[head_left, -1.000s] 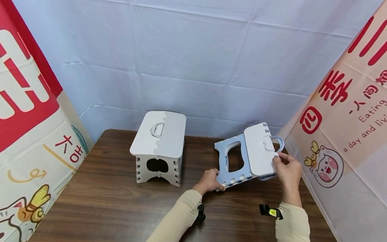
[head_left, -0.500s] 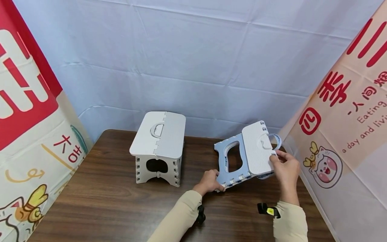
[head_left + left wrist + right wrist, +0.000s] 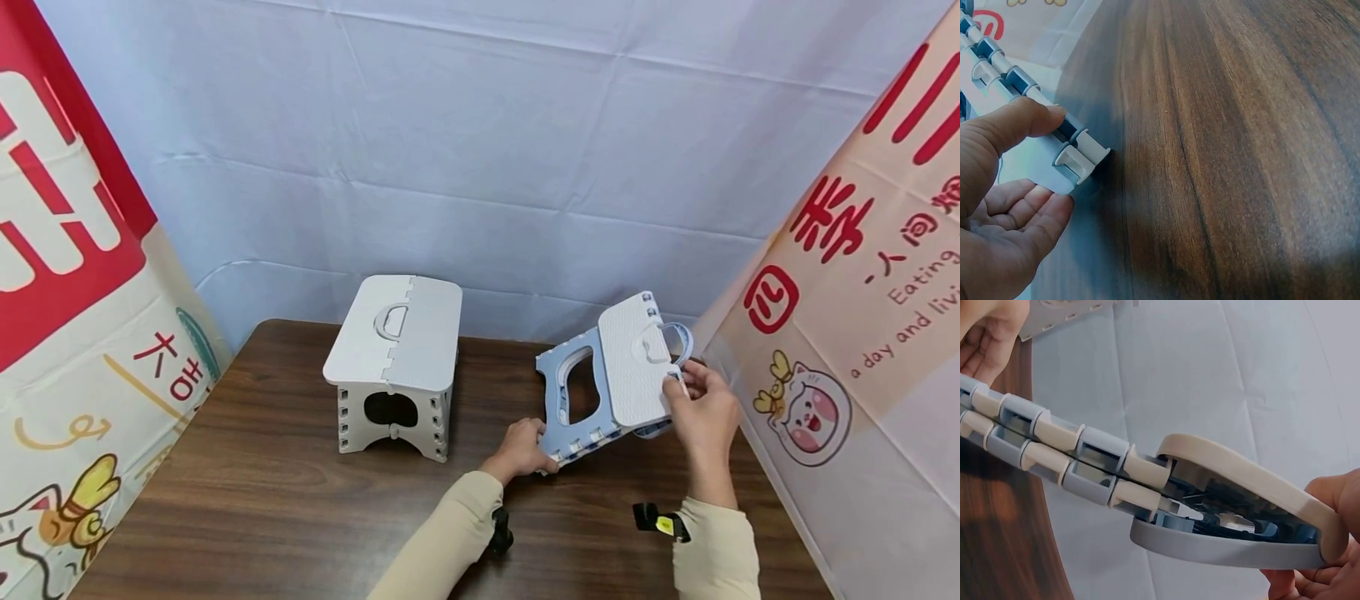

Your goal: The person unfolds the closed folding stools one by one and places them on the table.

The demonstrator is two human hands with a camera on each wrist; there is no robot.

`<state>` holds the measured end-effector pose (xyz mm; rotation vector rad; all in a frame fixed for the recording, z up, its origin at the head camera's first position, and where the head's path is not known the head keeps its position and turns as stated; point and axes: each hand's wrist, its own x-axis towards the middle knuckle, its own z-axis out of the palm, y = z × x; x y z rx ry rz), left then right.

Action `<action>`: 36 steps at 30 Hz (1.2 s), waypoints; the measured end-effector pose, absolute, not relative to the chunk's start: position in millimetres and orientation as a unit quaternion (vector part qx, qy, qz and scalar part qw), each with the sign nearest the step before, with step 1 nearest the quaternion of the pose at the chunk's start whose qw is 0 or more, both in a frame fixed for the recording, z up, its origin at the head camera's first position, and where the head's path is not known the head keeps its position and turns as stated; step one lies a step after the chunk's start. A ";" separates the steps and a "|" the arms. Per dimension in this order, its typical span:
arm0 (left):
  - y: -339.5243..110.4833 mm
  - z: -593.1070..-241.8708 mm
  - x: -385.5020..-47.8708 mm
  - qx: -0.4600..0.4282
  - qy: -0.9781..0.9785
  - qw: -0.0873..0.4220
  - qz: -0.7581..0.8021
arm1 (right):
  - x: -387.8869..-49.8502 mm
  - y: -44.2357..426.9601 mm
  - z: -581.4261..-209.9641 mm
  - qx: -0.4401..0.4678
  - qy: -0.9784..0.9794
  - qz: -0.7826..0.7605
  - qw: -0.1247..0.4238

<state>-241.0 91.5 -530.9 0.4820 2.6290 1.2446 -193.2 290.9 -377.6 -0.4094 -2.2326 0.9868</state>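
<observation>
Brown desk (image 3: 225, 517) sits beneath the tilted folding stool (image 3: 633, 379), between the left grip (image 3: 521, 448), pinching its leg end (image 3: 1086, 154), and the right grip (image 3: 707, 410), pinching its seat edge (image 3: 1235, 467); firm, even pressure at both ends seems wisest.

— How does the beige-sleeved left arm (image 3: 438, 537) lie?
— It slants forward and rightward, ending in a bare left hand (image 3: 519, 450) set in a pinch: thumb (image 3: 1022, 122) above, fingers (image 3: 1050, 225) curled beneath.
— And the beige-sleeved right arm (image 3: 716, 550)?
— It points nearly straight ahead, leaning slightly left. Its bare right hand (image 3: 707, 415) pinches too, thumb toward the left and fingers bent opposite.
— Which hand is farther forward?
— The right one, by a little.
</observation>
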 end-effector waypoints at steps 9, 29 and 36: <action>94.4 -531.8 -241.5 0.164 0.885 0.094 0.425 | -197.0 273.3 -368.5 -0.123 -0.849 0.388 0.338; 97.4 -529.5 -243.5 0.142 0.873 0.133 0.447 | -201.0 263.5 -363.4 -0.101 -0.860 0.372 0.335; 99.0 -528.9 -244.0 0.137 0.868 0.138 0.456 | -203.5 258.3 -362.4 -0.086 -0.859 0.373 0.339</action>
